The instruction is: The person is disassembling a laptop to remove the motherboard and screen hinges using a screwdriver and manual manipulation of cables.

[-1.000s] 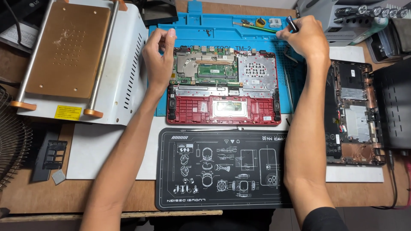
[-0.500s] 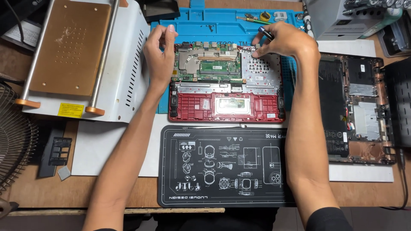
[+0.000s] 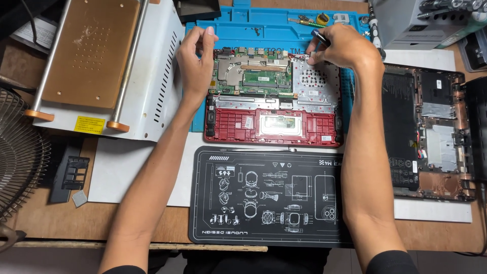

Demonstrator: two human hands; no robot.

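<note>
Opened laptop (image 3: 274, 101): lies bottom-up on the blue work mat (image 3: 264, 20), its cover off, with a red frame along the near edge, a green circuit board at the upper left and a silver metal plate at the upper right.
Screwdriver (image 3: 318, 36): a small dark-handled tool held in the right hand, slanting down toward the upper edge of the silver plate; its tip is hidden behind the fingers.
Right hand (image 3: 345, 48): over the laptop's far right corner, fingers pinched together around the screwdriver, fingertips down at the plate's top edge.
Left hand (image 3: 195, 61): at the laptop's far left corner, palm resting against the side of the frame, fingers curled loosely and clamped on nothing; the thumb points up over the blue mat.
Laptop relative to hands: it lies between the two, each hand at one far corner, both forearms running back along its sides.
Black mat (image 3: 269, 198): printed with white drawings, just in front of the laptop on the near side.
White machine (image 3: 101, 66): a metal box with a copper-coloured top plate and two rails, just left of the left hand.
Second laptop base (image 3: 431, 132): open, dark and copper-toned, to the right of the right forearm.
Fan grille (image 3: 20, 152): at the left edge of the wooden table (image 3: 61, 223).
</note>
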